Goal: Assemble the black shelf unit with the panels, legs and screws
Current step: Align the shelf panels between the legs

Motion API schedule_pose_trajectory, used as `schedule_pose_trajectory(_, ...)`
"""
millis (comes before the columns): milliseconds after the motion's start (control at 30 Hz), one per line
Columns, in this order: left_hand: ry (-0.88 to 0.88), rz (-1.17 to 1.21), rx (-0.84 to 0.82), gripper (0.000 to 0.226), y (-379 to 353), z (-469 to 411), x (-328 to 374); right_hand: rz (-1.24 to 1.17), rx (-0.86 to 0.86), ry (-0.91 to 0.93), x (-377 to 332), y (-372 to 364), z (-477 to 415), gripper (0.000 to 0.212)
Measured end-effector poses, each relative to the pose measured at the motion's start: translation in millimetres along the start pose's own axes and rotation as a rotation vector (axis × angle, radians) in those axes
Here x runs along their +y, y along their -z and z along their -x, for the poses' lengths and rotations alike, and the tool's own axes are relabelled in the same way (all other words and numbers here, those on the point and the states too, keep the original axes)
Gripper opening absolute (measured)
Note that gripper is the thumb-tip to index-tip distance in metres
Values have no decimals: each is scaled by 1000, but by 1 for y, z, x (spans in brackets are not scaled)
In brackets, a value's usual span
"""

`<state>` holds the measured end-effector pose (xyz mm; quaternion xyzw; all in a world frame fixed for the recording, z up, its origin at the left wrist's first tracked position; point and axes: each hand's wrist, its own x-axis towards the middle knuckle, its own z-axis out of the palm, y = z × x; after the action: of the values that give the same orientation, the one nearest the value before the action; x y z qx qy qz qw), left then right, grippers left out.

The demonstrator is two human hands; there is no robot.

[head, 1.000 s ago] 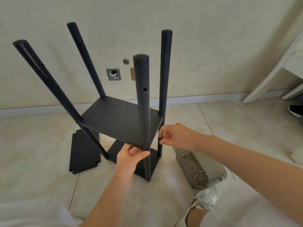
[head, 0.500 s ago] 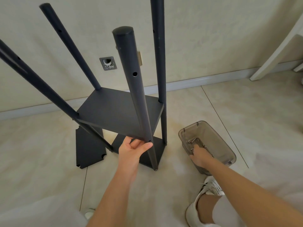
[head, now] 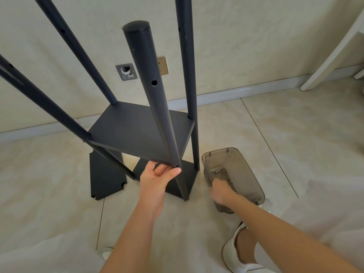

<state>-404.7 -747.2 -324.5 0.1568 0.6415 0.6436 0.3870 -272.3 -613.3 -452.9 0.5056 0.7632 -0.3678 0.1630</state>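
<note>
Since a second ago the right hand [head: 220,191] has left the right edge of the shelf and dropped into the smoky plastic tub [head: 250,174] on the floor [head: 295,144], just right of the unit, where the loose screws [head: 230,179] lie. Its fingertips are hidden low behind the tub wall, so I cannot tell whether its grip has closed on a screw or is only feeling for one.

The left hand [head: 157,178] is at the near front corner. Its grip is closed on the joint, fingers under the edge of the middle panel [head: 136,133] and thumb laid across the near leg [head: 155,99] just below an empty screw hole [head: 176,166]. The unit stands on the floor with its bottom panel [head: 191,174] down and all four legs up. A spare panel [head: 106,174] lies flat just to the left.

The step in hand looks like fetching the screw for that open hole. To do it well, take one screw only, pinched by the head so its tip leads. The left grip matters more: it should hold the panel edge level against the leg so the hole stays lined up. The thumb should stay off the hole. The legs lean apart, which suggests the frame is loose, so any tug on the corner may shift the other joints.
</note>
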Motion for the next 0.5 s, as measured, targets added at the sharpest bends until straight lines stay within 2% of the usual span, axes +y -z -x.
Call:
schedule_pose_trajectory(233,2,-10,10,49,-1,1,0,8,-81,11,-30,-35,18,32)
schedule_pose_trajectory(433,1,-7,17,48,-1,1,1,56,-136,0,-34,-60,19,43)
schedule_pose_trajectory(500,-3,-15,13,48,-1,2,2,9,-187,-15,-34,-56,14,37)
